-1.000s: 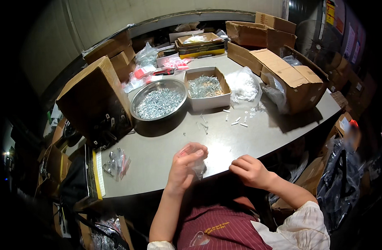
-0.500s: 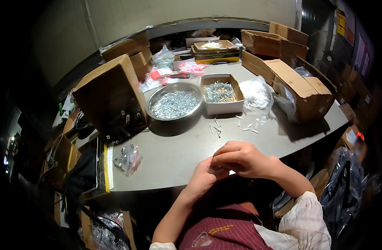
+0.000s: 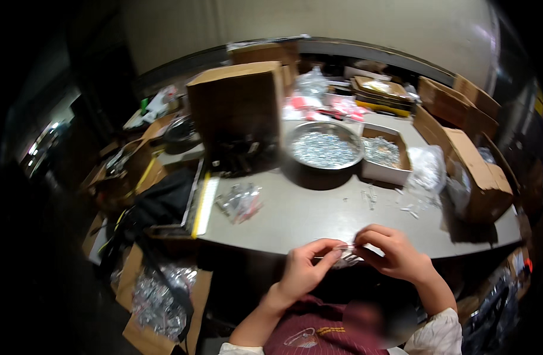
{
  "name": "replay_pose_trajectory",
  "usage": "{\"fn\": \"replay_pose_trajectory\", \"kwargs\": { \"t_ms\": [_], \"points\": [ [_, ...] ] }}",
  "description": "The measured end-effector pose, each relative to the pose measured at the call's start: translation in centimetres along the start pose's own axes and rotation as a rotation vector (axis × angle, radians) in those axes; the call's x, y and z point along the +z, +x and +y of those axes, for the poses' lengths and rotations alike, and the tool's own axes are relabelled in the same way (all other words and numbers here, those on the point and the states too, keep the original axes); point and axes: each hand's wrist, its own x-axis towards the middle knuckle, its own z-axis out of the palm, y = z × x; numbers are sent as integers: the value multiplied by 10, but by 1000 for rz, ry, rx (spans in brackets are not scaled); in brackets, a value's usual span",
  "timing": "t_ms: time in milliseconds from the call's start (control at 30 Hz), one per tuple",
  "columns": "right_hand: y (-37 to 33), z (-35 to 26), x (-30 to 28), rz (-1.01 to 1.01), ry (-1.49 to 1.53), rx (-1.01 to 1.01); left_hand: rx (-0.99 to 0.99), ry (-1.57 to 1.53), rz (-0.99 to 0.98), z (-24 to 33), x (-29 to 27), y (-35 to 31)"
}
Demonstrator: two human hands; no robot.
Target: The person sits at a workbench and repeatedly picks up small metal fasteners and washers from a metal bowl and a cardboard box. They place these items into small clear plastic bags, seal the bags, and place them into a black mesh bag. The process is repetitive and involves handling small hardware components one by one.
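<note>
My left hand (image 3: 307, 269) and my right hand (image 3: 396, 254) meet in front of the table's near edge. Between them hangs a small clear plastic bag (image 3: 347, 258) with shiny contents, blurred by motion. The fingers of both hands pinch its upper edge, the left at one end and the right at the other. Farther left on the table lies a little heap of similar filled clear bags (image 3: 240, 203). Beyond my hands stand a round metal bowl of small silvery parts (image 3: 294, 155) and a white cardboard box of screws (image 3: 385, 172).
A few loose screws and white plugs (image 3: 406, 210) lie near the white box. Beside it are a bag of white pieces (image 3: 425, 168) and open cartons (image 3: 470, 157). A tall carton (image 3: 239, 112) stands left of the bowl. Below left, a floor box (image 3: 132, 281) holds filled bags.
The view has swung left, so the table appears farther right. My hands have moved apart from their overlapped position, and the small bag now shows between them.
</note>
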Motion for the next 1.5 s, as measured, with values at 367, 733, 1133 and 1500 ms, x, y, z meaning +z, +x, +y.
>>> {"fn": "replay_pose_trajectory", "kwargs": {
  "t_ms": [367, 733, 1133, 1500],
  "points": [
    [55, -51, 77, -15, 141, -77, 445, 600, 491, 23, -41, -64],
    [115, -66, 145, -379, 159, -389, 396, 729, 700, 36, -106, -142],
    [201, 43, 168, -21, -90, -142, 129, 708, 1525, -6, -244, -214],
    [241, 43, 189, 139, -289, -525, 208, 1067, 1126, -15, -183, -141]
  ]
}}
